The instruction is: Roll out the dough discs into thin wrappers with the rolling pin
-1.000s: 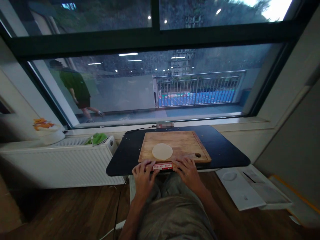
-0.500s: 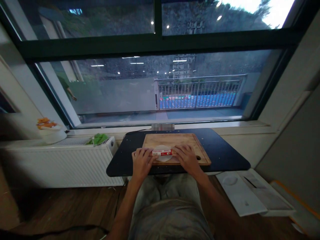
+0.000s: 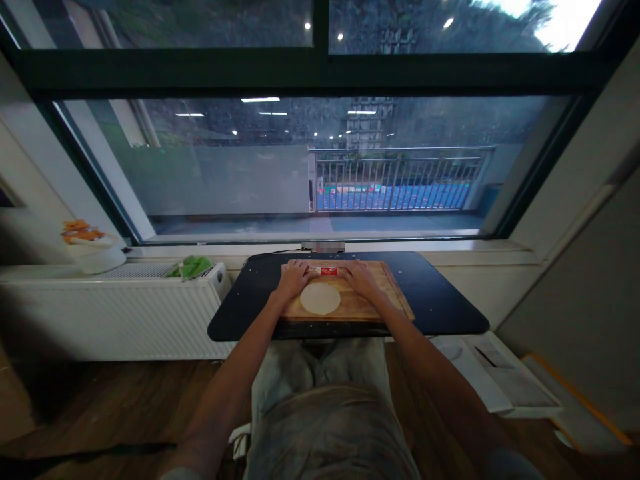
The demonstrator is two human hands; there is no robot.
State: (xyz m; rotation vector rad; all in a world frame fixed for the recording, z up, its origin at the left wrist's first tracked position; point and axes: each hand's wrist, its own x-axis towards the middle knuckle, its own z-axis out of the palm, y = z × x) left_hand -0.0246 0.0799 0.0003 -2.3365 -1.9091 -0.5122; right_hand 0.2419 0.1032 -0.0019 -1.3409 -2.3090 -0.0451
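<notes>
A rolling pin with a red-and-white label lies crosswise near the far edge of the wooden cutting board. My left hand is over its left end and my right hand over its right end, fingers bent down on it. Both ends of the pin are hidden under my hands. On the board, just nearer to me than the pin, lies a flat, pale round of dough, uncovered between my forearms.
The board rests on a dark table below a window. To the left, a white radiator carries a green cloth-like item and a white container with orange contents. White flat boxes lie at lower right.
Both hands and the rolling pin have moved away from me, off the dough toward the board's far edge. The dough round now shows whole. The view has tilted slightly.
</notes>
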